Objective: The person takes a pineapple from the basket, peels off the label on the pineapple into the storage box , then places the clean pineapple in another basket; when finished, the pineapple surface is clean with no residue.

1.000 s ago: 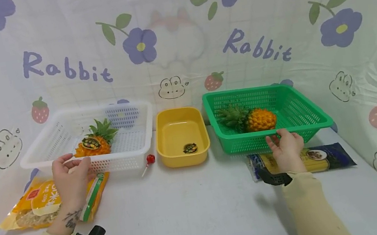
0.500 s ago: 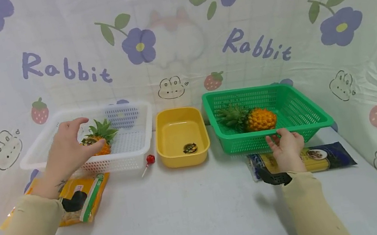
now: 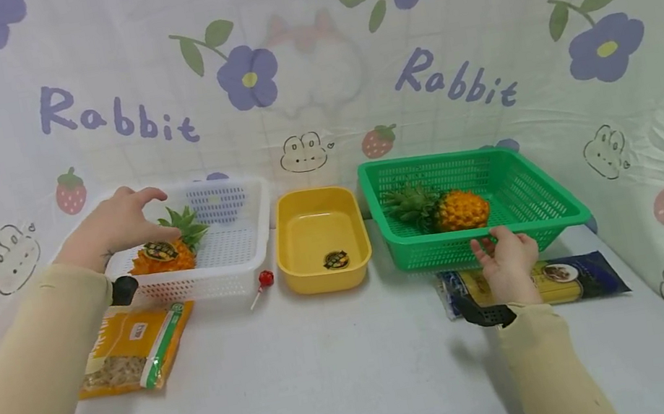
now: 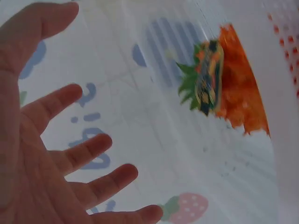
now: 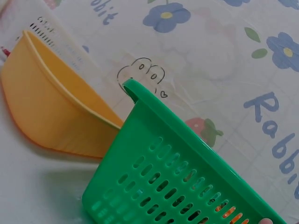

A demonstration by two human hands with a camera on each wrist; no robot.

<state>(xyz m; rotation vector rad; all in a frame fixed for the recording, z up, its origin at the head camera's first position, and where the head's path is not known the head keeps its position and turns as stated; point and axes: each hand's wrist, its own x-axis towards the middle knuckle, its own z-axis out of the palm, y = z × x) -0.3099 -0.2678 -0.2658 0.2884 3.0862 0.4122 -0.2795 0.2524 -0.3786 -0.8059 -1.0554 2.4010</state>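
Note:
My left hand [image 3: 120,224] hangs over the left side of the white basket [image 3: 236,267], fingers spread and thumb apart, holding nothing. Just right of its fingertips lies a small pineapple [image 3: 182,255] with a dark round label [image 3: 161,251] and green leaves. In the left wrist view the pineapple [image 4: 240,88] sits beyond the spread fingers. My right hand [image 3: 509,261] grips the front rim of the green basket [image 3: 546,224]; one fingertip shows on the rim in the right wrist view. A second pineapple [image 3: 461,209] lies on its side in that basket, leaves to the left.
Between the baskets stands a yellow tub [image 3: 328,279] with a dark round label [image 3: 336,260] in it. A red lollipop [image 3: 265,279] lies beside it. An orange food packet [image 3: 138,349] lies front left; a blue-and-yellow pasta packet [image 3: 587,274] lies under my right hand.
My left hand has left the front rim of the white basket and risen over its left side, fingers spreading. The right hand stays at the green basket's rim.

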